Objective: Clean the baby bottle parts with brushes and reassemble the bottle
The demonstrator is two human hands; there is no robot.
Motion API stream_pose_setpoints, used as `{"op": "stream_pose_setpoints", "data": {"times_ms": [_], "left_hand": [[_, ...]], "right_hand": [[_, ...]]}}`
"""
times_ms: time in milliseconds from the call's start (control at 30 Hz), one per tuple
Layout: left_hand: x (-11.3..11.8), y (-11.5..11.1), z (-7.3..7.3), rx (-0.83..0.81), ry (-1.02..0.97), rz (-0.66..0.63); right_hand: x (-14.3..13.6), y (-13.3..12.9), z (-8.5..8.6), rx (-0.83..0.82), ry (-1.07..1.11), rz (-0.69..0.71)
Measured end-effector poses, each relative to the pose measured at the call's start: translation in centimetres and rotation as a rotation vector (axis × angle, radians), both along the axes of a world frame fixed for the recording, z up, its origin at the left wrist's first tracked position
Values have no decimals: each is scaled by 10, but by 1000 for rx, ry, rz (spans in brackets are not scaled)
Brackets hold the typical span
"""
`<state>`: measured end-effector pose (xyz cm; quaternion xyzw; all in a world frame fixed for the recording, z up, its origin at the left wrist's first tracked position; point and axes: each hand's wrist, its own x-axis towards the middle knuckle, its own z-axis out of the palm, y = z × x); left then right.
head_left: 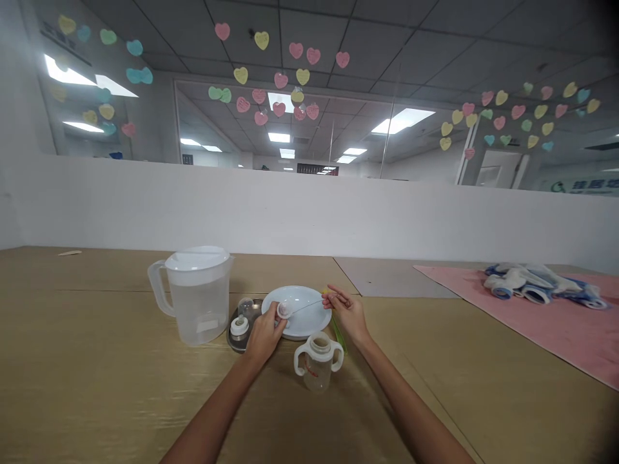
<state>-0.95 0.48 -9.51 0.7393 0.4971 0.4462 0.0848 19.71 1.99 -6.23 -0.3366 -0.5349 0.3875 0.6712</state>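
Note:
Over the left part of a white bowl (309, 325), my left hand (264, 333) grips a small white ring-shaped bottle part (284, 310). My right hand (349, 314) pinches the yellow end of a thin wire-like tool (309, 305), which reaches left toward that part. Just below the bowl stands an open clear bottle (318, 370) with two white handles. A metal tray (235, 341), left of my left hand, carries a white-ringed nipple (239, 327) and a clear cap (245, 307). Something green (339, 336) lies beside the bowl, below my right hand.
A lidded clear pitcher (200, 299) stands at the left. Blue and white gloves (536, 283) rest on a pink mat (570, 332) at the right. A flat wooden stick (70, 253) lies at the far left, near the white wall (290, 209).

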Motion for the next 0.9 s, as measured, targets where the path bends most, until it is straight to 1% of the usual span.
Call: {"op": "stream_pose_setpoints", "data": {"times_ms": [67,133,200,233,300,333,400,533,633,733,900], "left_hand": [[1,1,-3,4,-23,-7],[2,2,-4,31,-72,-44],[3,1,-3,57,-88,-66],[4,0,-3,66,-80,-62],[4,-2,-3,76,-56,-34],[5,-2,-3,72,-47,-20],[6,-3,-5,44,-39,-5],[8,-3,-10,1,-14,-11],[8,-3,-11,11,-8,-16],[8,-4,-11,12,-29,-42],[8,-5,-10,12,-31,-39]], "right_hand": [[-2,-1,22,60,-50,-8],[-8,-4,51,157,-110,-19],[-16,-11,81,302,-127,-49],[-21,-15,93,378,-112,-89],[-35,-24,109,527,-53,-201],[-42,-28,112,581,-37,-245],[-57,-34,108,674,-43,-302],[-78,-34,82,812,-117,-250],[-83,-29,69,844,-175,-234],[-83,-24,65,839,-230,-238],[-79,-23,66,840,-241,-265]]}}
